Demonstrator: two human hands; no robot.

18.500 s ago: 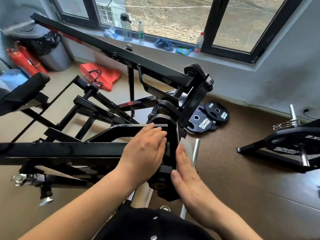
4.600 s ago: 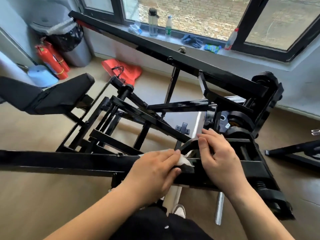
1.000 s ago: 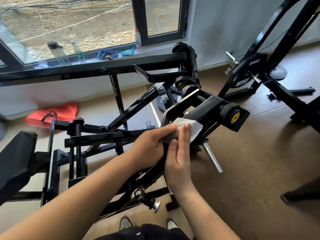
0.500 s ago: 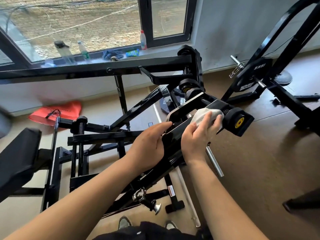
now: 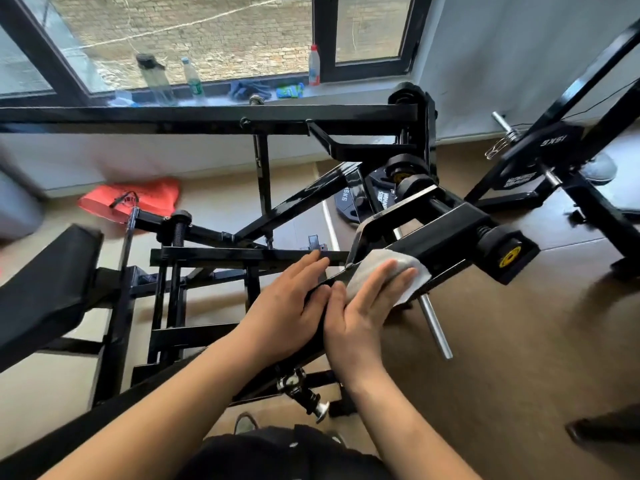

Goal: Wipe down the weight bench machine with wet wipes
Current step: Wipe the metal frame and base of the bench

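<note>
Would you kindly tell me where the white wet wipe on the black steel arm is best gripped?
Probably pinch the loose corner of the white wet wipe hanging off the lower edge of the black steel arm, coming from the right: the rest lies flat beneath the straight fingers of the right hand, so only that flap stands free.

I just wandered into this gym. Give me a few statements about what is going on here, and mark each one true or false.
1. The right hand presses a white wipe flat on the machine's black arm. True.
2. The left hand grips a spray bottle. False: it lies flat on the arm, holding nothing.
3. Bottles stand on the windowsill. True.
4. The orange bag hangs from the machine. False: it lies on the floor.
</note>
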